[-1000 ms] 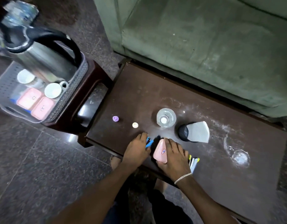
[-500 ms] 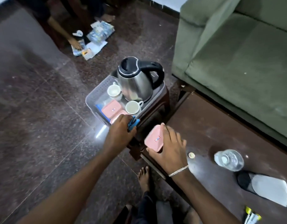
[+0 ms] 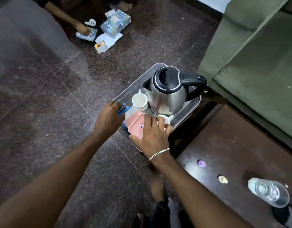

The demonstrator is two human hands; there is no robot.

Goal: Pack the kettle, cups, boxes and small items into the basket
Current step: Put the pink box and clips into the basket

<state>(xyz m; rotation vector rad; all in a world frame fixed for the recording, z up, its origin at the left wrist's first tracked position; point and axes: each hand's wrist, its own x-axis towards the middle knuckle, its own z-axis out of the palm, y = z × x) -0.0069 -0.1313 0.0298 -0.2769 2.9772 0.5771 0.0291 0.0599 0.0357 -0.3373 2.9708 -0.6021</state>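
Observation:
A grey perforated basket (image 3: 127,93) sits on a small dark stool and holds a steel kettle (image 3: 168,92) with a black lid and handle. A white cup (image 3: 139,100) stands beside the kettle, and a second white cup (image 3: 165,119) is partly hidden by my fingers. My right hand (image 3: 152,134) grips a pink box (image 3: 136,124) low over the basket's near end. My left hand (image 3: 108,120) hovers at the basket's left rim, shut on a bundle of small blue items (image 3: 123,109).
On the dark coffee table (image 3: 240,145) at the right lie a purple cap (image 3: 201,163), a pale cap (image 3: 222,179) and a clear glass (image 3: 268,192) on its side. A green sofa (image 3: 260,63) stands behind. Another person's hand and packets (image 3: 114,24) are on the far floor.
Both hands have carried their loads from the coffee table across to the basket. The pink box has come down over the basket's near end, the blue items reached its left rim.

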